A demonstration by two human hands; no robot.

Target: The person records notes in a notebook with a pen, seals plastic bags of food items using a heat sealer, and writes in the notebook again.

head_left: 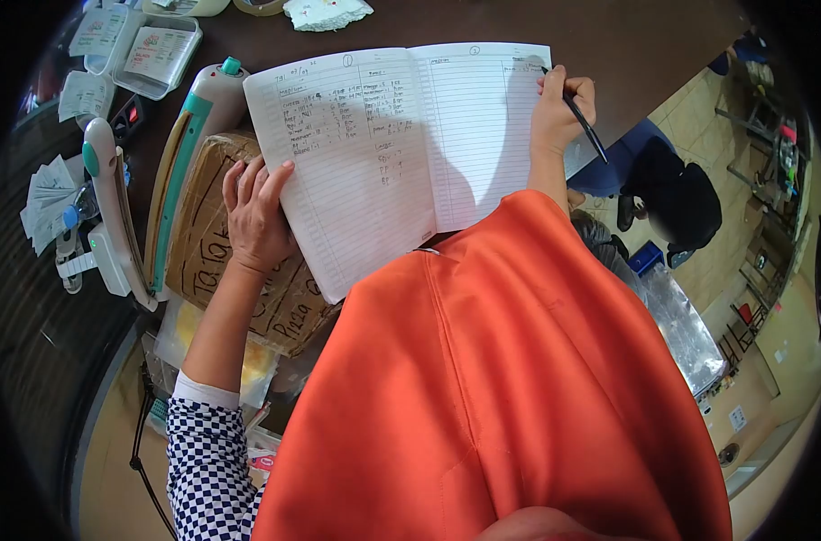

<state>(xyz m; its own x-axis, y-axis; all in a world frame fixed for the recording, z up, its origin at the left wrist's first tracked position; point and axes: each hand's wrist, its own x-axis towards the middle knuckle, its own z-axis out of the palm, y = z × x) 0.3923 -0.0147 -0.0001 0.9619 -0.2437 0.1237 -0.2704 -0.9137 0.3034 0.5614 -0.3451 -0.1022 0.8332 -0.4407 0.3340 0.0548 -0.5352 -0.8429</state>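
The right hand (568,108) pinched a slim black pen (587,133) at the top-right corner of an open white paper notebook (483,144) on the brown desk (631,54). The left hand (259,221), loosely spread, touched the left page. The pen seemed light, stiff, best held low.

Likely food-business workroom, carton (280,311) marked "Pizza" beneath left hand (255,216), apparent bag sealers (183,171) beside it, tiled floor (697,122) beyond right hand (568,104)
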